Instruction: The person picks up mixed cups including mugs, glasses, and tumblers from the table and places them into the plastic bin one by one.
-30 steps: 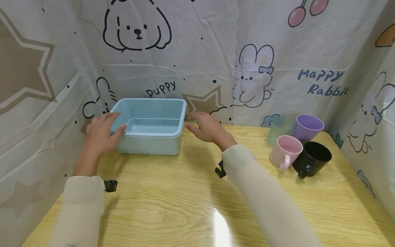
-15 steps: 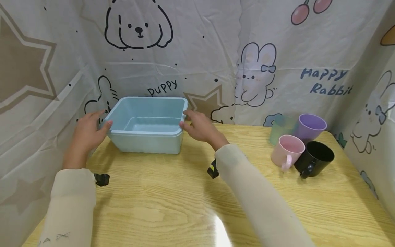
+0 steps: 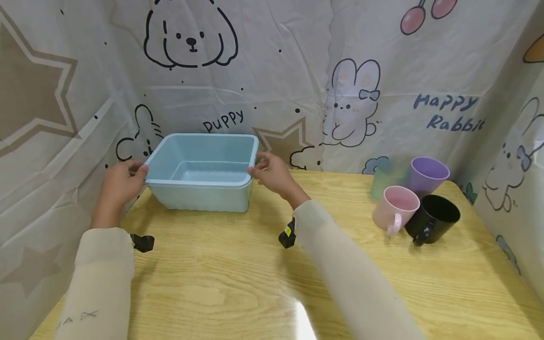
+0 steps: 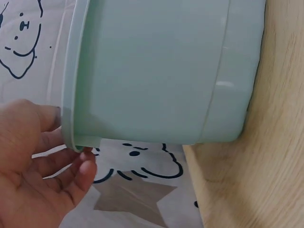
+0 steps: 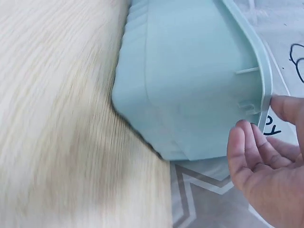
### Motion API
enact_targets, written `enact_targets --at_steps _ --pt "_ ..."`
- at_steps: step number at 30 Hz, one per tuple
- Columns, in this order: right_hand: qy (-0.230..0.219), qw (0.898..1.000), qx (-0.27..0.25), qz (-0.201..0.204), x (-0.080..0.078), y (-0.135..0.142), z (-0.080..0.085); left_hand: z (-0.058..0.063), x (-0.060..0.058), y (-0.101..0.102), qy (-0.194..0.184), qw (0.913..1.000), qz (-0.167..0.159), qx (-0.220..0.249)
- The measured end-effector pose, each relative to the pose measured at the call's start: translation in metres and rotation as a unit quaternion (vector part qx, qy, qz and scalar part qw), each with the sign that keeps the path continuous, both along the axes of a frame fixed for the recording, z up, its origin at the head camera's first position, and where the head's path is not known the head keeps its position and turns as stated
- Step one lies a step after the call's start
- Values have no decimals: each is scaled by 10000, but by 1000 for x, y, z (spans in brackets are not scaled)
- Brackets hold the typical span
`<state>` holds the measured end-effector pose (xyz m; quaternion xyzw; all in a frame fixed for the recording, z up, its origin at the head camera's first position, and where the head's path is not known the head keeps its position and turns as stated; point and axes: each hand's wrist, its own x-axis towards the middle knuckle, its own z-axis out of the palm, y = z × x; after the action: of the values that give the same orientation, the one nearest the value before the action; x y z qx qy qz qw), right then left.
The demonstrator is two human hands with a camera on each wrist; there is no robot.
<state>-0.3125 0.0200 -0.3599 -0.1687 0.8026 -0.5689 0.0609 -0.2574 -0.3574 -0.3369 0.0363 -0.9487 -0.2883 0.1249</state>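
Note:
A light blue rectangular plastic storage bin [image 3: 199, 197] stands on the wooden table, its open top facing up. At its left end my left hand [image 3: 120, 183] grips the rim, thumb on top. In the left wrist view the fingers [image 4: 84, 173] of that hand bend in beneath the rim's lip. My right hand [image 3: 275, 175] holds the opposite short side, with its thumb over the rim. Curled fingertips [image 5: 243, 130] show under that lip in the right wrist view, beside small ribs on the bin's wall [image 5: 194, 95].
To the right stand a pink mug [image 3: 393, 208], a black mug [image 3: 437, 219], a purple cup [image 3: 427, 174] and a translucent green cup [image 3: 382, 184], close together. A printed curtain [image 3: 276, 71] hangs behind the wooden table [image 3: 221, 274] and along both sides.
My left hand has moved outward to the bin's left rim, and its fingers have curled under it. My right hand has closed on the right rim. The bin's left end shows wider than before.

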Motion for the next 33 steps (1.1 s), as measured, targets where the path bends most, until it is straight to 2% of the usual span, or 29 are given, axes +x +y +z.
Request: enact_targets --at_steps 4,7,10,13,18,27,30,33 --pt "-874 9907 -1047 -39 0 -3 0 -5 -3 -2 -52 9985 334 436" --pt "-1071 9849 -1357 -69 0 -4 -1 -8 -6 -3 -229 9933 606 955" --pt "-1102 9838 -1413 -104 -1 -4 -1 -7 -8 -5 -424 9830 809 1595" --pt "-1132 9839 -1375 -140 -2 -4 -1 -7 -8 -9 -534 9673 883 2317" --pt "-1141 9850 -1285 -153 -1 -4 0 -9 -8 -16 -581 9259 866 3630" --pt "-1213 9781 -1685 -169 -4 -2 -5 -6 -5 -18 -797 8693 723 4824" --pt "-1244 9752 -1818 -223 -4 -1 -5 -3 -4 -18 -858 8602 694 4978" --pt "-1230 9740 -1885 -263 -2 -1 -5 -1 -3 -16 -913 8605 722 4960"
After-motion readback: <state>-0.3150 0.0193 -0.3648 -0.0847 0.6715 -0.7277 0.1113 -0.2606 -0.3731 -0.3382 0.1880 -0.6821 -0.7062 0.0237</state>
